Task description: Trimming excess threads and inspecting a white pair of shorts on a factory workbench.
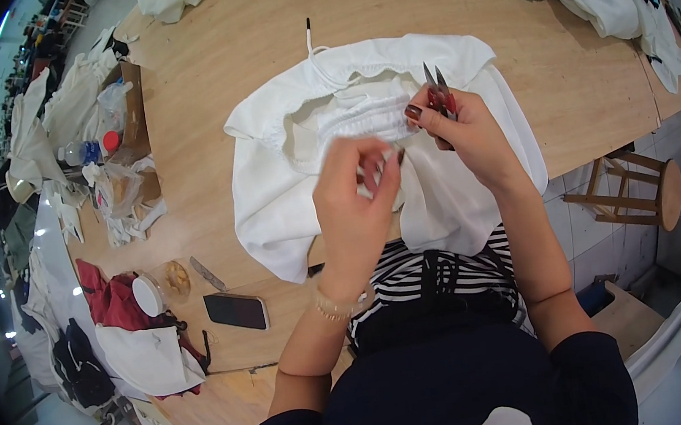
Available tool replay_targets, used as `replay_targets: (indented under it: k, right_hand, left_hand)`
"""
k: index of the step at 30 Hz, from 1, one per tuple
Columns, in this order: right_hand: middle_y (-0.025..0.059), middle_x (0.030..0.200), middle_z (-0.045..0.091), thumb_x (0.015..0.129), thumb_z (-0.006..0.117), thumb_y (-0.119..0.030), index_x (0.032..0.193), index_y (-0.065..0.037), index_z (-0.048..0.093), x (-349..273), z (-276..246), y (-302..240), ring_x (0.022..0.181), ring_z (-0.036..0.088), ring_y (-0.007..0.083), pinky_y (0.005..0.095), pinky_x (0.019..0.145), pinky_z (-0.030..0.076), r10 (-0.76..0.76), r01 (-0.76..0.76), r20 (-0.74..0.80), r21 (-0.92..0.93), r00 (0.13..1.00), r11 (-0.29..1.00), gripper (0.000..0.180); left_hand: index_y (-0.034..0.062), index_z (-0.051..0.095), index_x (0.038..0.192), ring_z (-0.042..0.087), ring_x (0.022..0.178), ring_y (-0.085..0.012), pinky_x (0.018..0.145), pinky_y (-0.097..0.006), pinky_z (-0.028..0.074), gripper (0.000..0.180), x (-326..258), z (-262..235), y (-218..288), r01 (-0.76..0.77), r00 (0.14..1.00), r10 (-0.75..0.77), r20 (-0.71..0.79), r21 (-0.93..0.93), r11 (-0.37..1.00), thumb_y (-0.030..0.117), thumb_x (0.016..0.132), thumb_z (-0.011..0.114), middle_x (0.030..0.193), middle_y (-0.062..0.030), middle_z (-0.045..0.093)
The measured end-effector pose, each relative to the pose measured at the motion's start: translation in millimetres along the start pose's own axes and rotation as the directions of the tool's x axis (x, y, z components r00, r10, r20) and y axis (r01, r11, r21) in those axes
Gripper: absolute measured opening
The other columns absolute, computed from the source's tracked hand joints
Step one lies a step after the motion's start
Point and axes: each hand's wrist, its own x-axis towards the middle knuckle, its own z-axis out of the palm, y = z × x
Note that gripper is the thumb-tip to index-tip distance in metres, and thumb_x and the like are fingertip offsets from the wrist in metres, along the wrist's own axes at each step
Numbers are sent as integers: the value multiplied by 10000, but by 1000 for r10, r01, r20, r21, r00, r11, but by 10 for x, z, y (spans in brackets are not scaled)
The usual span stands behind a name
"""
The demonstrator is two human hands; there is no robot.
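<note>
Right hand: the right hand (467, 133) grips small red-handled thread snips (439, 92), blades pointing up, fingers closed around the handles.
Left hand: the left hand (353, 207) pinches a fold of the white elastic-waisted cotton garment (285, 177) between thumb and fingertips.
Garment: spread on the round plywood table (249, 20), draping over its near edge.
Phone: a black smartphone (236, 311) lies left of the garment.
Stool: a wooden stool (639, 188) stands right of the garment.

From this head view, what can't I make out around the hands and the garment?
- Whatever the left hand pinches: hidden by its own fingers.
- Snips in the right hand: handles covered by the palm.
- White garment: near hem hangs past the table edge.
- Bottle: too small.
</note>
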Motion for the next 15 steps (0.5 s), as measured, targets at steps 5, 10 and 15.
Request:
replay_targets:
  k: [5, 10, 15]
  right_hand:
    - [22, 842, 598, 902, 605, -118, 919, 22, 592, 85, 49, -32, 763, 519, 92, 250, 725, 450, -86, 91, 44, -118, 995, 989, 142]
    - [51, 859, 593, 897, 602, -118, 932, 41, 574, 183, -94, 132, 815, 532, 108, 248, 746, 439, -181, 160, -44, -307, 982, 938, 164]
    - [65, 930, 632, 879, 630, -107, 1082, 10, 609, 161, -357, 270, 852, 565, 138, 264, 785, 456, -243, 201, -139, -259, 960, 945, 236]
  left_hand:
    - [7, 624, 947, 581, 738, -212, 603, -315, 477, 165, 302, 155, -221, -227, 973, 231, -8, 162, 960, -9, 789, 669, 886, -72, 557]
    - [5, 638, 927, 619, 717, -218, 598, -291, 478, 106, 461, 191, -468, -368, 926, 377, 26, 289, 884, -22, 825, 633, 866, -90, 622]
    - [15, 615, 889, 625, 676, -246, 599, -317, 479, 35, 539, 194, -493, -305, 950, 311, 33, 319, 897, 3, 864, 593, 800, -107, 660]
